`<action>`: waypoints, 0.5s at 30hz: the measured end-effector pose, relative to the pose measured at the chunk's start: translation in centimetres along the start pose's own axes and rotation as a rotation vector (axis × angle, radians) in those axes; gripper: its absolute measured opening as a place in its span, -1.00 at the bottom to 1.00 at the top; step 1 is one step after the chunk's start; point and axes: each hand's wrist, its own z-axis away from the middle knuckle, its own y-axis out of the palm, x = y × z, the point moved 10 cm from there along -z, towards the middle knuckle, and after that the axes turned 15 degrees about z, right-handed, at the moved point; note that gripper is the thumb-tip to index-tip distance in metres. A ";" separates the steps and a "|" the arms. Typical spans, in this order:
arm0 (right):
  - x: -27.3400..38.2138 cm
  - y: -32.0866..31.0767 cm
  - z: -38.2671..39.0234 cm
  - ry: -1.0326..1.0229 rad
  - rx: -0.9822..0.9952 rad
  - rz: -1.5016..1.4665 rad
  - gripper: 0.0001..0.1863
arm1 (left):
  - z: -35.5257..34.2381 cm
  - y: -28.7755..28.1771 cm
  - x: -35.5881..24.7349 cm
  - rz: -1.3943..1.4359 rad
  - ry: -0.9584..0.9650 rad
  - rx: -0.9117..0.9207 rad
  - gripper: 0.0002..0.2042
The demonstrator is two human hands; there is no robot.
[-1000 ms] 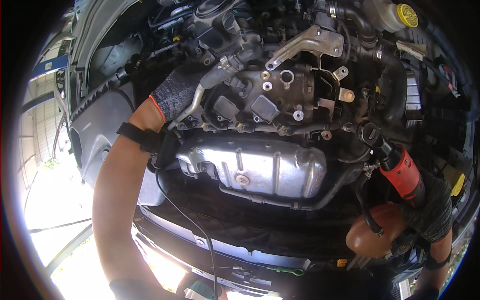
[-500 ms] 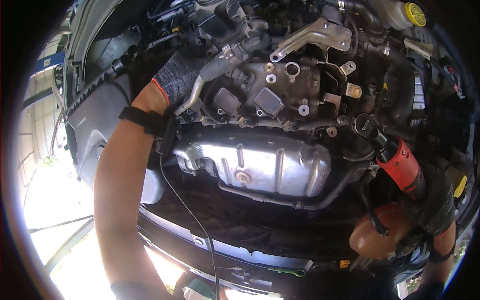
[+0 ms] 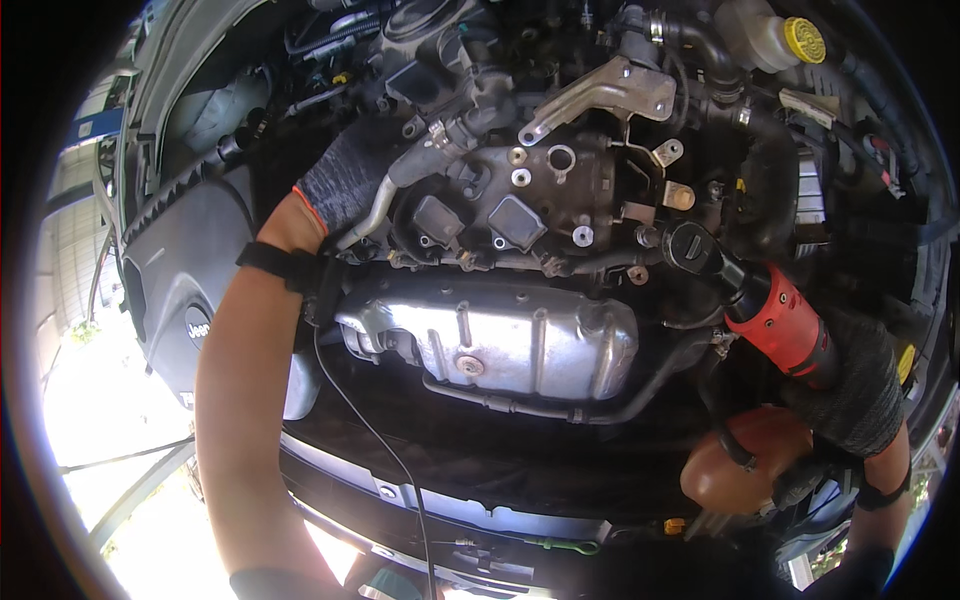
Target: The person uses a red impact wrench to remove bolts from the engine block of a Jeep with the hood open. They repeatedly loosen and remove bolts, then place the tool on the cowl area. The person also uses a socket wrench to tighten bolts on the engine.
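My right hand [image 3: 855, 385], in a dark grey knit glove, is closed round the grip of a red and black power ratchet [image 3: 780, 320]. The ratchet's round black head [image 3: 691, 247] points up and left, at the right end of the engine's valve cover [image 3: 590, 190]. Whether that head touches a fastener, I cannot tell. My left hand [image 3: 355, 175], gloved alike, reaches in at the left end of the engine, next to a grey hose and metal pipe [image 3: 410, 170]. Its fingers are hidden behind the hose and in shadow.
A silver heat shield [image 3: 500, 345] spans the engine's front. Above the valve cover lies a metal bracket [image 3: 610, 95]. At upper right stands a reservoir with a yellow cap [image 3: 804, 40]. An orange-brown rounded object [image 3: 745, 465] sits below my right hand. A thin cable [image 3: 375, 430] hangs from my left wrist.
The view has shifted a little, so the engine appears further left and lower. The power ratchet has moved left, closer to the valve cover's end. My left hand stays by the hose.
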 end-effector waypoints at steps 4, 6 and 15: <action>1.2 -0.9 -0.3 0.036 0.165 -0.138 -0.22 | 1.0 0.5 1.4 0.208 -0.263 -0.096 -0.49; 1.7 -1.9 0.3 0.022 0.179 -0.176 -0.23 | 0.7 0.6 1.4 0.078 -0.268 -0.080 -0.51; 1.1 -9.7 3.4 -0.094 -0.233 -0.038 -0.36 | -0.3 1.4 -2.5 -0.525 0.203 -0.053 -0.58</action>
